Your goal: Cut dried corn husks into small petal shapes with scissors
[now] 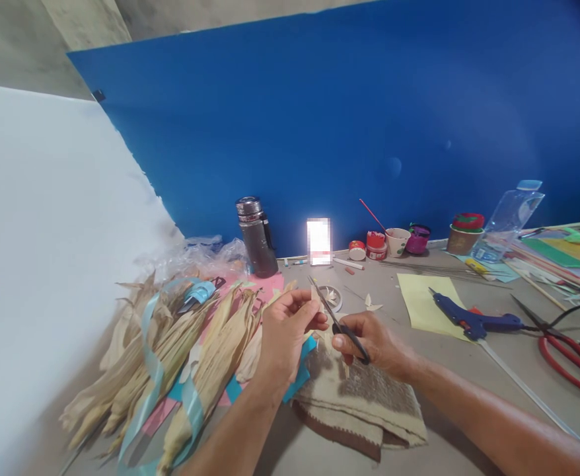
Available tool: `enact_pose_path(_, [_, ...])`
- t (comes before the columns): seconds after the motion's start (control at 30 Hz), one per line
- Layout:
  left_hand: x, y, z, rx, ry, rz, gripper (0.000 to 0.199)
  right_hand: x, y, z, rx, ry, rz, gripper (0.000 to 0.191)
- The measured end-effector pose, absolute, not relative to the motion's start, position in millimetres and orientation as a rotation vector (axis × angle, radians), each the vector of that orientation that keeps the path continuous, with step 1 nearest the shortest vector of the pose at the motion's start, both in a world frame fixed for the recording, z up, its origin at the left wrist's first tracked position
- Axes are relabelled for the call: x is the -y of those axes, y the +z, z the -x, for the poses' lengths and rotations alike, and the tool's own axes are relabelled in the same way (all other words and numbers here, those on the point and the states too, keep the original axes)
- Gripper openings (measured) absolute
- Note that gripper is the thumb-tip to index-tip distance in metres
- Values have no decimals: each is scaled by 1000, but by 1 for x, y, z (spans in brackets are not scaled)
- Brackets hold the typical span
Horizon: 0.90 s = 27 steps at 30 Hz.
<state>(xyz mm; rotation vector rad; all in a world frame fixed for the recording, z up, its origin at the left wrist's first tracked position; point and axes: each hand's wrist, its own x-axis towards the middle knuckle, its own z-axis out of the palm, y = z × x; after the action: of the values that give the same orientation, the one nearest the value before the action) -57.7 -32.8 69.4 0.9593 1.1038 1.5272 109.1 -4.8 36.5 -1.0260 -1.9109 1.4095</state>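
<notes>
My right hand (pixel 376 344) is closed round the black handles of a small pair of scissors (pixel 324 301), whose blades point up and to the left. Close beside the blades, my left hand (pixel 290 324) pinches a small pale piece of dried corn husk (pixel 314 299), partly hidden by the fingers. A folded brown towel (pixel 364 403) lies on the table below both hands, with pale husk scraps near it. Left of my left hand are bundles of dried corn husks (pixel 215 350), with a light blue ribbon (pixel 152 360) across them.
A dark thermos (pixel 257 238) stands behind the husks. Paint jars (pixel 376 246) and a paper cup (pixel 397 242) line the back. To the right lie yellow paper (pixel 421 304), a blue glue gun (pixel 473 320), red-handled scissors (pixel 572 357) and a plastic bottle (pixel 505 225). A roll of tape (pixel 338 301) lies behind my hands.
</notes>
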Motion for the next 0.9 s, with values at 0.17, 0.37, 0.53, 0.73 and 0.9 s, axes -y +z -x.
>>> enact_pose_path(0.17, [33,68,58,-1122,1525,-953,19,7,40,-108,1902,1406,1057,57])
enact_pose_path(0.37, [33,66,58,-1131,1520,-970,20,6,37,-107,1896,1410,1070,55])
enact_pose_path(0.53, [33,70,57,-1119,1518,-971,20,6,36,-106,1847,1440,1098,57])
enact_pose_path(0.73, [34,69,55,-1118,1478,-960,22,2,39,-106,1632,1399,1049,50])
enact_pose_path(0.9, [36,72,54,-1092,1409,-920,22,1,43,-109,1671,1434,991,51])
